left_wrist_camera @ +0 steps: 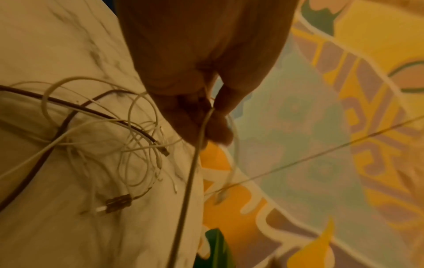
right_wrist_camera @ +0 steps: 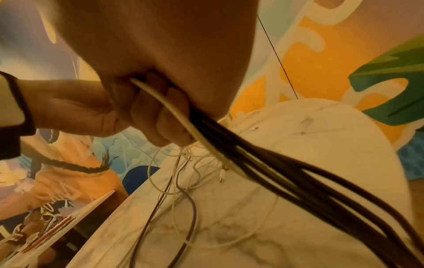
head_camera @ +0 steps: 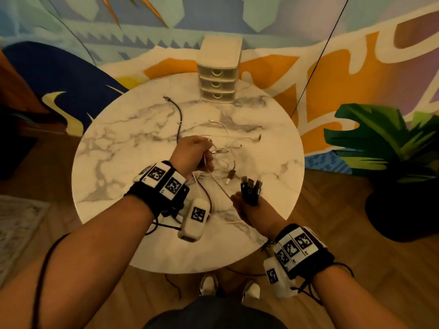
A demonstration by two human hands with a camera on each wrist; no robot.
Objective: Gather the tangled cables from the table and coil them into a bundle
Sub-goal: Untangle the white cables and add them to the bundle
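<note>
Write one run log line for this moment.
left hand: grips white cable | right hand: holds dark cables | tangle on table

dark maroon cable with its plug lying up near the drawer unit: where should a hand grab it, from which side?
Judging from the head view, best at the loose end: pinch the dark maroon cable just behind its metal plug, coming from above on the far left. That stretch lies alone on bare table, clear of the white cables. Nearer the left hand it runs into the tangle. Both hands already grip cables.
</note>
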